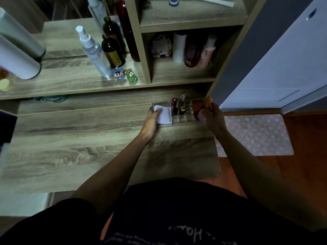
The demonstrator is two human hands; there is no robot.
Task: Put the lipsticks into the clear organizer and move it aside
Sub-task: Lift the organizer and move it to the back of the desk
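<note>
The clear organizer (185, 119) stands at the far right of the wooden desk, close to the shelf unit. A dark red lipstick (174, 106) and a black-and-silver lipstick (182, 105) stand upright in its slots. A white compact (163, 114) lies in its left section, and orange and pink sponges (200, 107) sit at its right end. My left hand (152, 119) grips the organizer's left end over the compact. My right hand (212, 115) grips its right end by the sponges.
The shelf above holds a spray bottle (92, 50), a dark bottle (112, 50), two small figurines (124, 75) and several tubes (192, 50) in a cubby. White cylinders (16, 55) stand at left. The desk's right edge (216, 147) drops to a floor mat (254, 135).
</note>
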